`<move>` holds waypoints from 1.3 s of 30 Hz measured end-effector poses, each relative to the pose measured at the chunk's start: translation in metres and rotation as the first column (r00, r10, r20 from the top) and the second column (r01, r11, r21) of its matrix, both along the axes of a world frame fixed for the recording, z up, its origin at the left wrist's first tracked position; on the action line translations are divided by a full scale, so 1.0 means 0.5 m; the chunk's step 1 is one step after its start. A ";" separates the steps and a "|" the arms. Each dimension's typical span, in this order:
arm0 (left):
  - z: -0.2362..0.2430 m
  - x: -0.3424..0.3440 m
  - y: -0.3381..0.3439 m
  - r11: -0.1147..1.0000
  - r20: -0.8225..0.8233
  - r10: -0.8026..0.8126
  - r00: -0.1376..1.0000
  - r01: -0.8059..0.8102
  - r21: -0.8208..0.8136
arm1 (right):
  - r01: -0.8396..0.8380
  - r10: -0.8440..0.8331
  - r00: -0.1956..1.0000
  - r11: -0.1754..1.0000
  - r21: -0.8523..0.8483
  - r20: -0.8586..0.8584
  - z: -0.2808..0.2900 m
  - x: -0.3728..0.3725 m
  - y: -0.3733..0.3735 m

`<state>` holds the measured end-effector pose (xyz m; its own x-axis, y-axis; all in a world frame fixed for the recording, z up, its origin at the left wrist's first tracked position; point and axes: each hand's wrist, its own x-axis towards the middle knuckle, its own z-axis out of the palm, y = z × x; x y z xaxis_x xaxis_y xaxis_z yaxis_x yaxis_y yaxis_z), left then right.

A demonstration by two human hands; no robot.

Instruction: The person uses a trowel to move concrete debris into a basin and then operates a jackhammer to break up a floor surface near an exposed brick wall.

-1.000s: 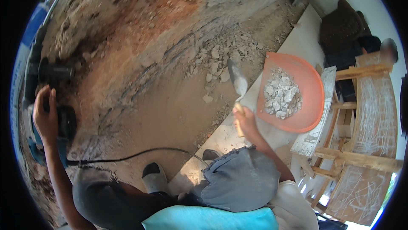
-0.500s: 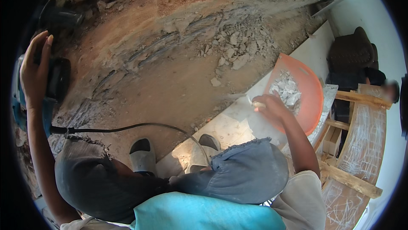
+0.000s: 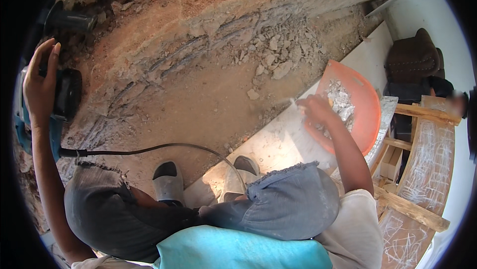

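Observation:
At the far left, my left hand lies over a teal and black corded power tool, its fingers stretched out rather than wrapped round it. A black side handle shows just beyond the fingertips. My right hand pinches a thin white cigarette, slightly blurred, whose end points left. That hand is over the left rim of an orange plastic basin, which holds grey rubble. My forearm hides part of the basin.
A black cable loops from the tool towards my slippers. Broken rubble is heaped on the dirt ahead, beside a chipped slope. On the right stand a wooden frame and a brown leather chair, with a person beyond.
My right hand has moved up slightly with the cigarette, and its fingers have turned. My left hand stays on the tool. The view has shifted a little.

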<state>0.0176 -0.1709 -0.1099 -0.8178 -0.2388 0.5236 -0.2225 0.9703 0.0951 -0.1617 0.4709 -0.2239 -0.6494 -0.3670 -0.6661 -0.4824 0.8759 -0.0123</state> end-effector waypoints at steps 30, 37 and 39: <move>-0.014 -0.005 -0.022 1.000 0.012 -0.024 1.000 0.024 0.009 | -0.039 0.049 0.998 0.973 0.227 -0.036 -0.022 -0.003 0.043; -0.017 -0.002 -0.026 0.999 -0.005 -0.043 0.999 0.043 0.021 | 0.187 -0.188 0.976 0.982 -0.024 -0.112 -0.017 -0.049 0.085; -0.017 0.003 -0.036 0.999 -0.001 -0.048 0.999 0.048 0.004 | 0.049 -0.048 0.999 0.995 0.088 -0.021 0.003 -0.021 0.042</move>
<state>0.0190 -0.1887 -0.1186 -0.8279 -0.2018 0.5233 -0.1758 0.9794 0.0996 -0.1720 0.4917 -0.2225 -0.6775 -0.2753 -0.6821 -0.4389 0.8955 0.0745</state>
